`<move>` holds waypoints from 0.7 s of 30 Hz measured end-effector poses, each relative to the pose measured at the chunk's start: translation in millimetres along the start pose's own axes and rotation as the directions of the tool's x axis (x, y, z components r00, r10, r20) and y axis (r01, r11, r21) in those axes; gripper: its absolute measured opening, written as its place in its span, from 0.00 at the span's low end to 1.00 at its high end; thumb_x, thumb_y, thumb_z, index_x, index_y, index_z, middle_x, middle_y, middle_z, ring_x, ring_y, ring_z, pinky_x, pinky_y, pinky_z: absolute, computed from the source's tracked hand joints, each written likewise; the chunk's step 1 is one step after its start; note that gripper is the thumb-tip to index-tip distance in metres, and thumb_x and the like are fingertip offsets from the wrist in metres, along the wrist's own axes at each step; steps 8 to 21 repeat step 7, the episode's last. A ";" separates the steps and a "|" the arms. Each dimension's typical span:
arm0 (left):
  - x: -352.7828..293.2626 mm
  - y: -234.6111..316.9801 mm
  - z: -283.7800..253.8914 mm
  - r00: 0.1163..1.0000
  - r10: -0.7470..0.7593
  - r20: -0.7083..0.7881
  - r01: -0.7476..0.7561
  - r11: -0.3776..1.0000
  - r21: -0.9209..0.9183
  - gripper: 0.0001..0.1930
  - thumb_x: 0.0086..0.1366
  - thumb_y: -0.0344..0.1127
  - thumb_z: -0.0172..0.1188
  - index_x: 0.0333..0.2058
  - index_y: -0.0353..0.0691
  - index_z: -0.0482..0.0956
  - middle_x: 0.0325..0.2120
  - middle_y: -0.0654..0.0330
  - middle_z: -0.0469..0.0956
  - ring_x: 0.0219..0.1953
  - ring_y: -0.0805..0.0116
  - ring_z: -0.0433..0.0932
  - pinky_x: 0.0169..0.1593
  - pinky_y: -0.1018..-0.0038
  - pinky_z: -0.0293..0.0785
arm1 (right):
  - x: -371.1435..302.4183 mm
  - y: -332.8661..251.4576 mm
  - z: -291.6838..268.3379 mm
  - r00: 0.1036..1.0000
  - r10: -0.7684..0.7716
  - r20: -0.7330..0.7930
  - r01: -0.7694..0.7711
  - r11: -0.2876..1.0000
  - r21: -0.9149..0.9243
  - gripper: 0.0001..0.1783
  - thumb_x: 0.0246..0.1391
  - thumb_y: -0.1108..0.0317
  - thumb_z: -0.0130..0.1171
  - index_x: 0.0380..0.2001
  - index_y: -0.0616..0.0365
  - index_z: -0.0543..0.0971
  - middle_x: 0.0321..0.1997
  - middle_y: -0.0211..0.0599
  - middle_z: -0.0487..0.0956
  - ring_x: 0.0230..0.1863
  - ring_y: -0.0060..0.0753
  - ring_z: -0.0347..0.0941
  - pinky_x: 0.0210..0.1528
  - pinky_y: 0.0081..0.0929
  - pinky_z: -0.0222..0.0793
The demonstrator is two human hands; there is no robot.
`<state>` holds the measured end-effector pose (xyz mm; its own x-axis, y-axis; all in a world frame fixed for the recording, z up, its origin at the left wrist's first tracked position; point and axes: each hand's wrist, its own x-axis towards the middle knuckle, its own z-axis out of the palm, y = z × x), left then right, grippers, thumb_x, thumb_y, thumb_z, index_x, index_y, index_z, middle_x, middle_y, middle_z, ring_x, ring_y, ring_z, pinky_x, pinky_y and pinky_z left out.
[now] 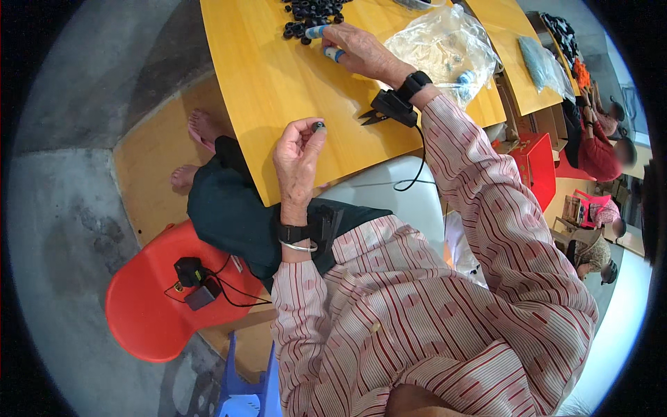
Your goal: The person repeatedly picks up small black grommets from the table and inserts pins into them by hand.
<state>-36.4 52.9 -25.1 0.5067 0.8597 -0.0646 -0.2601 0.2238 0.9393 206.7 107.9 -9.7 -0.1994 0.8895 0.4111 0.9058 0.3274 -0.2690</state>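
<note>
My left hand (297,161) is closed near the front edge of the yellow table (278,90). Between its thumb and index finger sits a small round black part (318,126). Farther up the table, my right hand (358,52) reaches to a pile of small black ring-like parts (313,10). Blue-and-white wraps cover two of its fingertips, which are spread apart beside the nearest pieces. Nothing shows between those fingers. Dark thread snips (375,117) lie on the table below my right wrist, partly hidden by a wrist-worn device.
A clear plastic bag (445,48) lies right of my right hand. Another bag (542,66) rests on a farther table. An orange-red chair (160,299) with black cabled devices stands at left. A red box (535,167) stands at right, with other people (601,153) beyond.
</note>
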 end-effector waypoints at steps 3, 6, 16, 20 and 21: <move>-1.0 1.1 -1.7 1.000 -0.001 -0.004 0.001 1.000 0.006 0.08 0.59 0.26 0.56 0.39 0.33 0.74 0.30 0.66 0.72 0.33 0.80 0.69 0.40 0.85 0.66 | -1.3 -9.9 0.4 0.999 0.041 0.010 -0.040 0.997 -0.067 0.10 0.45 0.75 0.55 0.34 0.58 0.69 0.32 0.39 0.74 0.38 0.42 0.71 0.39 0.34 0.68; -0.9 -3.5 -4.0 0.999 0.013 -0.036 -0.016 0.997 -0.070 0.09 0.59 0.26 0.56 0.39 0.33 0.73 0.30 0.66 0.72 0.33 0.80 0.69 0.40 0.86 0.66 | -6.5 -25.3 -8.3 0.960 0.251 0.121 -0.261 0.963 0.073 0.10 0.46 0.74 0.56 0.34 0.59 0.69 0.34 0.39 0.75 0.41 0.42 0.72 0.42 0.33 0.67; -1.8 -2.8 -4.1 0.999 -0.007 -0.043 0.004 0.996 -0.085 0.09 0.60 0.26 0.56 0.40 0.34 0.73 0.31 0.66 0.72 0.33 0.80 0.69 0.41 0.85 0.67 | -9.8 -27.0 -7.3 0.948 0.283 0.144 -0.295 0.953 0.072 0.22 0.44 0.72 0.57 0.46 0.54 0.68 0.40 0.45 0.76 0.43 0.44 0.72 0.46 0.35 0.68; -1.8 -2.8 -4.1 0.999 -0.007 -0.043 0.004 0.996 -0.085 0.09 0.60 0.26 0.56 0.40 0.34 0.73 0.31 0.66 0.72 0.33 0.80 0.69 0.41 0.85 0.67 | -9.8 -27.0 -7.3 0.948 0.283 0.144 -0.295 0.953 0.072 0.22 0.44 0.72 0.57 0.46 0.54 0.68 0.40 0.45 0.76 0.43 0.44 0.72 0.46 0.35 0.68; -1.8 -2.8 -4.1 0.999 -0.007 -0.043 0.004 0.996 -0.085 0.09 0.60 0.26 0.56 0.40 0.34 0.73 0.31 0.66 0.72 0.33 0.80 0.69 0.41 0.85 0.67 | -9.8 -27.0 -7.3 0.948 0.283 0.144 -0.295 0.953 0.072 0.22 0.44 0.72 0.57 0.46 0.54 0.68 0.40 0.45 0.76 0.43 0.44 0.72 0.46 0.35 0.68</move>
